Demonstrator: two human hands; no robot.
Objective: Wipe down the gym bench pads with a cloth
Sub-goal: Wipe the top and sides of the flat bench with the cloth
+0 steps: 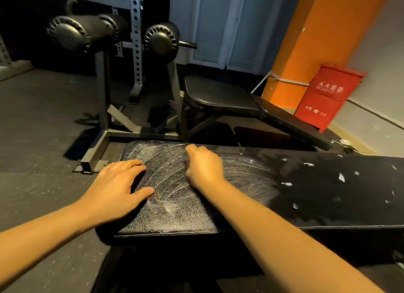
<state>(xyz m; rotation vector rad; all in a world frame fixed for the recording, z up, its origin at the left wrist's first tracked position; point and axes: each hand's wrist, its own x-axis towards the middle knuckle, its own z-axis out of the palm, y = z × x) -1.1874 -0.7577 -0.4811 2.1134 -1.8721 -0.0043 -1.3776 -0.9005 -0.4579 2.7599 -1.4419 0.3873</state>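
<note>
The left hand [115, 190] lay flat and loose on the near bench pad [175, 216], which looked firm, a little squishy and slick with white streaks. The right hand [204, 168] was curled on the pad, but I could not tell if its grip held the cloth. The red fire box [328, 96] was shut, its inside hidden.

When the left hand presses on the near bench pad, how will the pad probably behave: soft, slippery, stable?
The bench pad probably gives a little, since its cracked cover looks cushioned. The whitish smear streaks suggest that it may feel slippery under the left hand.
</note>
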